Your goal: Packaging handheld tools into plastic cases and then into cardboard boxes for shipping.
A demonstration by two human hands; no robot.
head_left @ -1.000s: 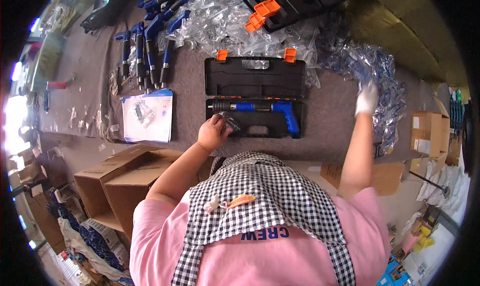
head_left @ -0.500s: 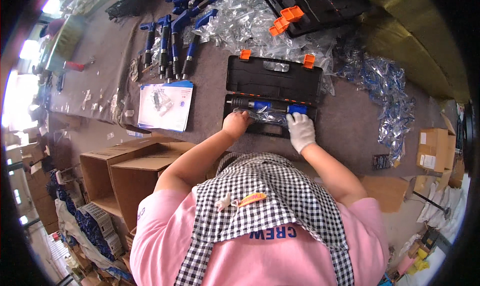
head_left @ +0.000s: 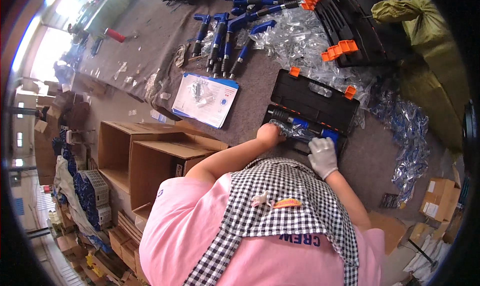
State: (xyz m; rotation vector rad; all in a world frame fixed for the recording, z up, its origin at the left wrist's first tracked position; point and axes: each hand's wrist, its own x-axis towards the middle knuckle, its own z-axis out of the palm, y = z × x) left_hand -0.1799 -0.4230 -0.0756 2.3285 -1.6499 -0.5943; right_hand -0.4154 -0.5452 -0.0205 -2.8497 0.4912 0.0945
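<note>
A black plastic tool case (head_left: 320, 93) lies with its lid raised on the table in front of me. Inside it rests a blue and black tool (head_left: 300, 122), partly covered by a crinkled clear plastic bag (head_left: 295, 131). My bare left hand (head_left: 270, 133) is closed on the bag's left end, its fingertips partly hidden. In a pale glove, my right hand (head_left: 323, 156) bends its fingers over the bag's right end, beside the tool's blue part (head_left: 329, 134). What lies inside the bag is too small to make out.
Left of the case is a paper stack (head_left: 205, 108) with a small clear bag on it. Several blue-handled tools (head_left: 217, 43) lie beyond. Loose plastic bags (head_left: 295, 36) and more black cases (head_left: 370, 31) fill the back. Cardboard boxes (head_left: 165, 148) stand at my left.
The view has turned and shifted, so the table's things appear tilted and further right. Both hands stay at the case with the bag, which lies in about the same place in it.
</note>
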